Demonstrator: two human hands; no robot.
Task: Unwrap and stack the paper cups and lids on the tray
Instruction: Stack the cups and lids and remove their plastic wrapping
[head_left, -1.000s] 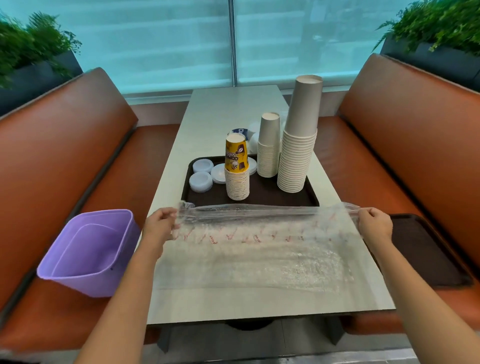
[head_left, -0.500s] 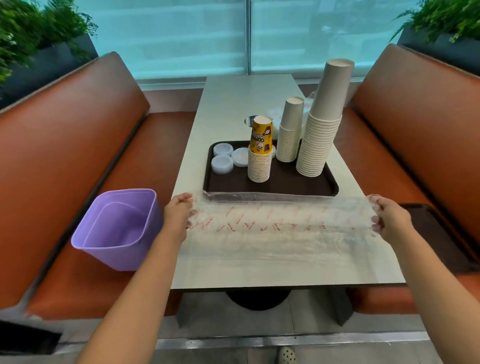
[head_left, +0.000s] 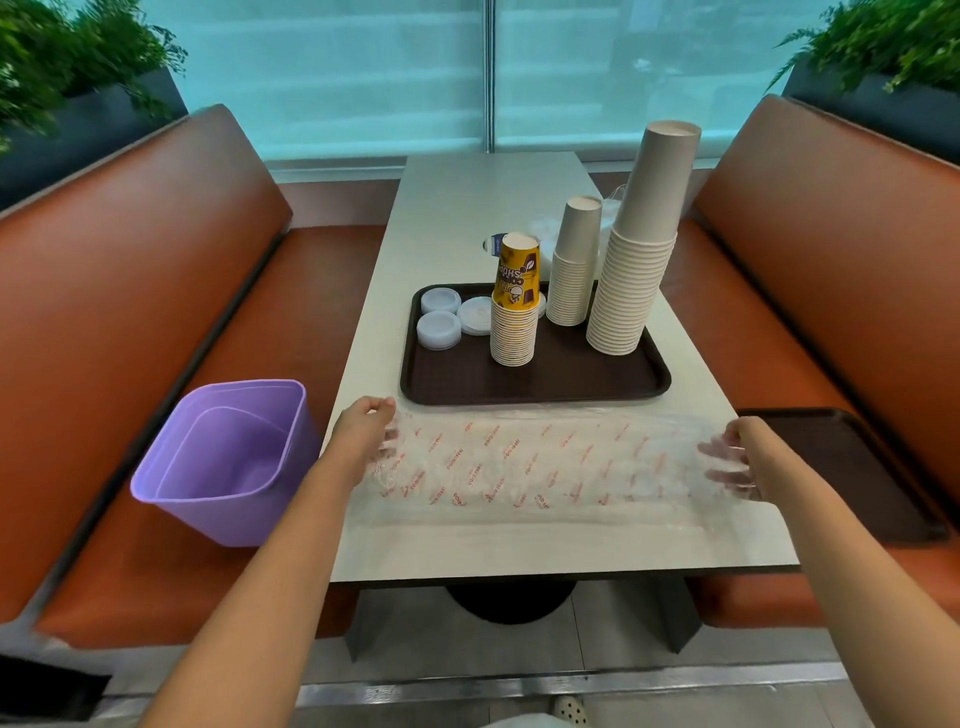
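1. Presently the clear plastic wrapper with red print (head_left: 540, 467) lies stretched on the white table (head_left: 467, 208), just before the dark brown tray (head_left: 571, 384).
2. Left hand (head_left: 363, 434) grips one end, fingers curled; right hand (head_left: 740, 457) holds the other, fingers spread under film.
3. Risk: thin film may tear or slip free.
4. Risk: a careless sweep could topple the tallest beige paper cup stack (head_left: 639, 260).
5. Purple plastic bin (head_left: 228, 462) sits left; a poor toss may miss.

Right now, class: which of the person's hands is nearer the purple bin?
Left. The left hand grips the wrapper beside the purple bin; the right hand holds its far end.
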